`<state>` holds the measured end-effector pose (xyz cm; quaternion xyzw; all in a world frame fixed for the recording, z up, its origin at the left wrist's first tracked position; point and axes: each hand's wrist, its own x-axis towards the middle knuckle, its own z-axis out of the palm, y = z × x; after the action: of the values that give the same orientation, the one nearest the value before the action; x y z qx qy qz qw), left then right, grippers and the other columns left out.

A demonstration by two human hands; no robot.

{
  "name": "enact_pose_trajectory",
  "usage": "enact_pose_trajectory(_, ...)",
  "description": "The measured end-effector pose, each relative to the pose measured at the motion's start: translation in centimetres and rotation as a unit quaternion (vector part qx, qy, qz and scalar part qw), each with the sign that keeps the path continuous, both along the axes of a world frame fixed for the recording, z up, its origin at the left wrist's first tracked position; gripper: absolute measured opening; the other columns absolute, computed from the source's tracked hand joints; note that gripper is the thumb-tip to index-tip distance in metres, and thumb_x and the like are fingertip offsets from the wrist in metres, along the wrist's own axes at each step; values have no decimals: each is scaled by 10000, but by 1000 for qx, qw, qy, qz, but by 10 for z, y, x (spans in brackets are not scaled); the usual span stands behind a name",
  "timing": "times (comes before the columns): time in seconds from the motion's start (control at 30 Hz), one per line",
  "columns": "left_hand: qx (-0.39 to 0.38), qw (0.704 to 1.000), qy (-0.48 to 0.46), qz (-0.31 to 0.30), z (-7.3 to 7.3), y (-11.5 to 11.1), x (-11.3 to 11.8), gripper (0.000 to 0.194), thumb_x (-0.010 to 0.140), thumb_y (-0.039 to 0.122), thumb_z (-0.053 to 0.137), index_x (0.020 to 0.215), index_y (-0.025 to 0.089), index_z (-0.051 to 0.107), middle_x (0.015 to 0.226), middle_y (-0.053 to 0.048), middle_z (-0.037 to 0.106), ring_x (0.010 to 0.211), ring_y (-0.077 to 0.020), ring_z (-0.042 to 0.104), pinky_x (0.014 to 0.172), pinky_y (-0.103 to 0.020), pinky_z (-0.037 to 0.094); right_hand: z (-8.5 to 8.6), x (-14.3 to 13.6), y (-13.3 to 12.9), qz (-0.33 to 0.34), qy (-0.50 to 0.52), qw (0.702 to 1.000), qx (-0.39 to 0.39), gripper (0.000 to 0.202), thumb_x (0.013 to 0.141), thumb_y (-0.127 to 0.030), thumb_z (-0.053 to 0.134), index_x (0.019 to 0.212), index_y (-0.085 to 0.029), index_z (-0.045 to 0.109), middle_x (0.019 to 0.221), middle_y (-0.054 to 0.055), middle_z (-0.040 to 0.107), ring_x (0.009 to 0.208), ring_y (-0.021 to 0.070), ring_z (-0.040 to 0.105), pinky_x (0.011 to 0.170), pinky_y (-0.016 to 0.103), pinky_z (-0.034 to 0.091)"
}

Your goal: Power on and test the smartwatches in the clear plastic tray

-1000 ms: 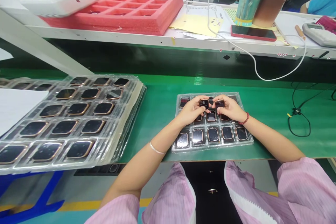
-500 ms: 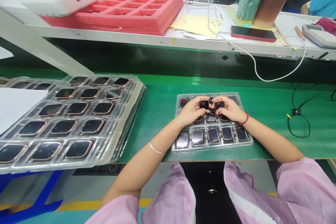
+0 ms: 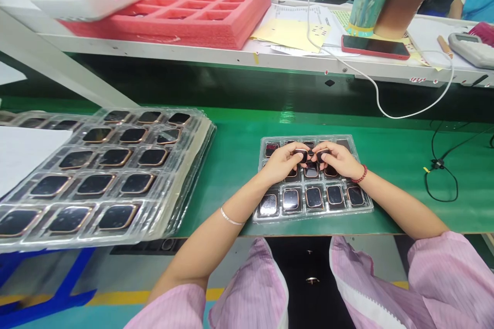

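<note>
Above the far middle of a clear tray [image 3: 313, 215], holding both hands close side by side, at nearly equal height, turning the fingers inward. With the left hand [image 3: 284, 159], pinching a dark watch unit [image 3: 304, 154] between thumb and fingers, laying the thumb over part of its face. With the right hand [image 3: 339, 158], pinching a second watch unit [image 3: 320, 153] in the same manner, just beside the first. Cannot tell contact from near contact between the two sets of fingertips. Bending both arms at the elbow and crossing the near edge of the green table [image 3: 231, 164]. Slanting the left forearm [image 3: 216, 234] up from the lower left, with a pale bangle [image 3: 230, 217] partway along; angling the right forearm [image 3: 401, 200] in from the right, with a red beaded bracelet [image 3: 362, 173] at the wrist. Wearing pink sleeves [image 3: 451, 272] to about the elbows. Under the hands, in the tray, rows of similar units, partly covered by the fingers.
</note>
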<state>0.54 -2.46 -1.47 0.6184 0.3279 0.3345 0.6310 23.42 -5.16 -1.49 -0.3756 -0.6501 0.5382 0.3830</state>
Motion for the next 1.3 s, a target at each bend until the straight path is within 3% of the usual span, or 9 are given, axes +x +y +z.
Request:
enact_pose_trajectory(0.17, 4, 1000, 4, 9, 1, -1, 0, 458, 785, 167, 672, 1240, 171, 616, 1119, -95, 727, 887, -202, 726, 634, -246, 542, 2, -1, -1, -11, -3, 1000, 14, 302, 850, -228, 667, 1137, -195, 579, 968, 42, 709, 673, 124, 662, 662, 297, 597)
enact_pose_trajectory(0.3, 12, 1000, -6, 18, -2, 1, 0, 441, 806, 154, 634, 1247, 169, 635, 1076, -83, 731, 805, -164, 697, 640, -254, 550, 3, -1, -1, -16, -19, 999, 20, 292, 833, -187, 633, 1119, -193, 571, 912, 29, 698, 644, 118, 623, 624, 282, 568)
enact_pose_trajectory(0.57, -11, 1000, -9, 9, -2, 1, 1, 503, 775, 114, 605, 1274, 168, 582, 1114, -99, 732, 862, -192, 730, 640, -256, 540, 4, -1, -1, -6, -31, 999, 35, 319, 797, -155, 604, 1109, -197, 553, 903, 32, 693, 695, 137, 626, 610, 272, 541)
enact_pose_trajectory(0.8, -13, 999, -41, 5, -1, 0, 1, 568, 661, 28, 595, 1205, 186, 554, 1065, -60, 715, 907, -171, 719, 879, -336, 572, 4, 0, -1, -3, -27, 999, 42, 396, 765, -131, 615, 1151, -204, 556, 975, 52, 721, 803, 172, 684, 708, 320, 572)
enact_pose_trajectory(0.9, -24, 998, -58, 6, -3, 2, 1, 554, 640, 23, 624, 1164, 188, 555, 1019, -32, 704, 860, -142, 703, 862, -304, 564, 3, 0, 0, -8, -22, 999, 30, 403, 755, -128, 623, 1147, -201, 562, 974, 50, 724, 771, 164, 682, 707, 320, 574)
enact_pose_trajectory(1.0, -58, 995, -77, 33, -4, 3, 2, 597, 602, 26, 669, 1160, 195, 541, 951, 5, 675, 743, -105, 674, 717, -234, 544, 2, -1, -1, -13, -18, 999, 25, 401, 747, -130, 626, 1138, -192, 564, 963, 50, 723, 712, 146, 657, 672, 304, 561)
enact_pose_trajectory(1.13, -160, 980, -107, 42, 21, -2, -1, 639, 535, 42, 698, 1132, 192, 528, 869, 21, 655, 520, -55, 578, 449, -162, 382, 1, -3, -5, -30, -21, 999, 33, 332, 784, -186, 630, 1111, -181, 578, 921, 52, 712, 652, 136, 626, 603, 280, 536)
enact_pose_trajectory(1.23, -196, 960, -181, -87, 63, -25, -12, 638, 554, 88, 746, 1153, 190, 553, 834, 13, 645, 458, -61, 567, 395, -157, 327, -2, -3, -5, -37, -35, 998, 29, 306, 830, -236, 629, 1129, -185, 588, 941, 62, 717, 647, 142, 633, 622, 298, 556)
enact_pose_trajectory(1.3, -176, 938, -225, -195, 94, -53, -20, 613, 596, 143, 799, 1159, 191, 561, 800, 7, 640, 454, -73, 563, 432, -180, 406, -4, -1, -5, -38, -41, 998, 29, 315, 845, -288, 652, 1140, -190, 604, 954, 74, 725, 666, 161, 647, 640, 317, 571)
